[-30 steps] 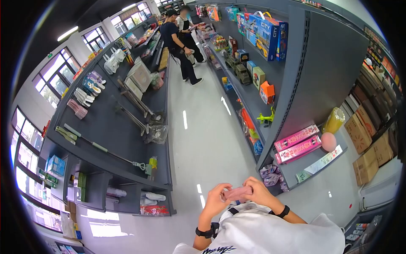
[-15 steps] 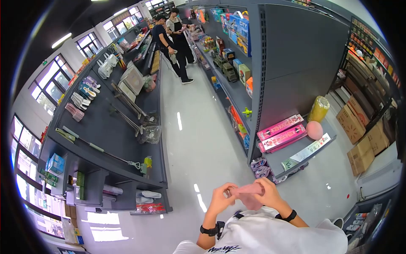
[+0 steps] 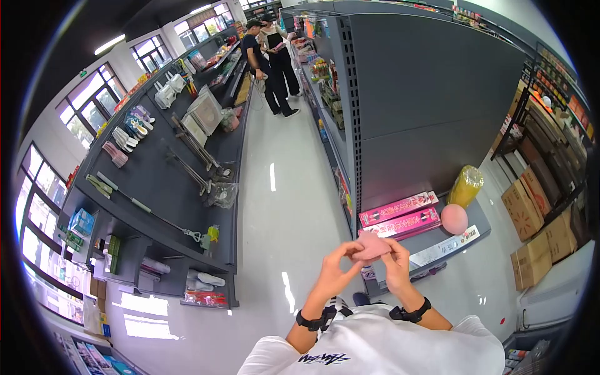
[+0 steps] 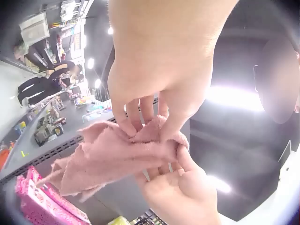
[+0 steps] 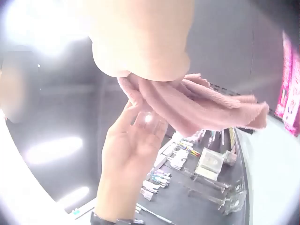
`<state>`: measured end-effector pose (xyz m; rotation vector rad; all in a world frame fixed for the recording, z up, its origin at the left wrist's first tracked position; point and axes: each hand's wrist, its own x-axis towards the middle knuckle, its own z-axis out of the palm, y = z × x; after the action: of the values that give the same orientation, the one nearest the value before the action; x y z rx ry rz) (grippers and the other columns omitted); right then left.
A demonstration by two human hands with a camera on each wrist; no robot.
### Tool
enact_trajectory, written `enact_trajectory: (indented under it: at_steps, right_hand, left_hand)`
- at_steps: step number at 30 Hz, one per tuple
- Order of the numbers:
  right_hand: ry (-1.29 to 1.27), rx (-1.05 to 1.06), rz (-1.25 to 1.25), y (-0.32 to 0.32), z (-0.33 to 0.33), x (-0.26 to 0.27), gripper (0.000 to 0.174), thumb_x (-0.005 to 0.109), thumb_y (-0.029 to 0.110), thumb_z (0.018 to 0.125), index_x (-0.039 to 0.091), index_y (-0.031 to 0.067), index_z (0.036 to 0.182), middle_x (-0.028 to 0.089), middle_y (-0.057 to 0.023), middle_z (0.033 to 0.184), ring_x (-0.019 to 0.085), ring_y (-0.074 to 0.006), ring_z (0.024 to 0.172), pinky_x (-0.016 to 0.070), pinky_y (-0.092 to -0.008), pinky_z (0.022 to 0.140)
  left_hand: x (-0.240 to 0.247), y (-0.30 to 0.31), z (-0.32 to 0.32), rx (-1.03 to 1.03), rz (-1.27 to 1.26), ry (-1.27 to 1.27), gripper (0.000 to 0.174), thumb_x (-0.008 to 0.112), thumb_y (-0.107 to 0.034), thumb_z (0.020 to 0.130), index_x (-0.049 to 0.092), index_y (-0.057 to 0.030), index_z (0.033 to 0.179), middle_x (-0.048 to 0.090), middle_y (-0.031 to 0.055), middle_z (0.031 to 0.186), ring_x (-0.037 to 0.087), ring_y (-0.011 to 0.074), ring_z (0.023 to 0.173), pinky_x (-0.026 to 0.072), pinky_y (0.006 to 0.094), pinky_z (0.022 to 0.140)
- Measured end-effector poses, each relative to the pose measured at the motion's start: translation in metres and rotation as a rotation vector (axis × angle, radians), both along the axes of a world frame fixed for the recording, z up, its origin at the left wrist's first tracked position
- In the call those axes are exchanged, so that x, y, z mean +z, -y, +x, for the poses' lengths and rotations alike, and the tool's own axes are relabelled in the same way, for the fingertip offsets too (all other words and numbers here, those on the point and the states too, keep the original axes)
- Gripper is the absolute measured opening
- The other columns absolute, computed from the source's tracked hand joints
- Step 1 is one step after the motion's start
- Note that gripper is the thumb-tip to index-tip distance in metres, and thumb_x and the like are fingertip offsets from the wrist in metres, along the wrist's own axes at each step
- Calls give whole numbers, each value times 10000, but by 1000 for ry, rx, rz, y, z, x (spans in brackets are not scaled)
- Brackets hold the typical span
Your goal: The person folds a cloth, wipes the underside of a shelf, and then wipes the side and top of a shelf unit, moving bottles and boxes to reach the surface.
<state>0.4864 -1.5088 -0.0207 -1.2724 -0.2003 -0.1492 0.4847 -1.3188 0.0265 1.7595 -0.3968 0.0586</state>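
Note:
Both hands hold a soft pink cloth (image 3: 371, 247) in front of the chest. My left hand (image 3: 333, 273) pinches one end between thumb and fingers, and my right hand (image 3: 396, 267) pinches the other. In the left wrist view the cloth (image 4: 105, 159) hangs in loose folds with ragged-looking edges. There the left fingers grip it from above while the right hand (image 4: 183, 192) has hold of its near corner from below. Seen from the right wrist, the cloth (image 5: 211, 105) trails out sideways in pleats beneath the right hand (image 5: 140, 42), whose fingertips are hidden.
Just beyond the hands, a low shelf end (image 3: 437, 262) bears pink boxes (image 3: 400, 223), a pink ball (image 3: 454, 219) and a yellow wrapped roll (image 3: 466, 186). A long shelf (image 3: 169, 175) lines the aisle's left side. Two people (image 3: 270, 62) stand far down the aisle. Cardboard boxes (image 3: 531, 259) lie at right.
The hands have risen with the cloth, which hung spread between them half a second ago and now looks gathered. The view has shifted toward the shelf end.

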Motion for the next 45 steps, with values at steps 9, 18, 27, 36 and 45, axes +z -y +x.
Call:
enact_trajectory:
  at_steps: [9,18,27,36,45]
  right_hand:
    - [970,-377,-628,29,77,70,300,673,5,959,727,-51,1249,568,-237,1463,526,-461,1401,418,-511,1158]
    - [1232,-786,-732,10,197,172,478,672,109,990,605,-49,1436,543,-270,1541,491,-494,1437,334,-600,1203]
    - [1238,-743,-901,-16,257,227,431,642,96,1009,659,97,1440,565,-136,1545,469,-387,1455,377,-528,1190]
    - [1244,-739,-958,-16,261,214,366,607,90,1036,667,44,1395,566,-202,1515,461,-451,1441,350,-566,1180]
    - [1279,-897,-881,-29,265,269,469,645,58,979,654,114,1444,578,-136,1528,509,-387,1409,412,-505,1159]
  left_hand:
    - [81,8,75,-186,-21,378,494,737,17,906,615,-13,1384,682,145,1344,660,257,1209,506,392,1031]
    - [192,10,185,23,-186,691,614,701,-211,977,508,-38,1534,567,132,1551,533,275,1421,442,434,1122]
    - [274,44,262,342,-96,972,619,517,-385,1100,417,-42,1605,423,218,1650,364,397,1501,258,477,1249]
    - [289,50,294,339,-178,1092,425,387,-371,1159,619,-45,1301,676,155,1194,591,329,1080,425,414,1037]
    - [286,41,301,180,-194,1060,588,252,-435,1173,618,5,1308,630,207,1408,587,428,1275,439,455,1097]
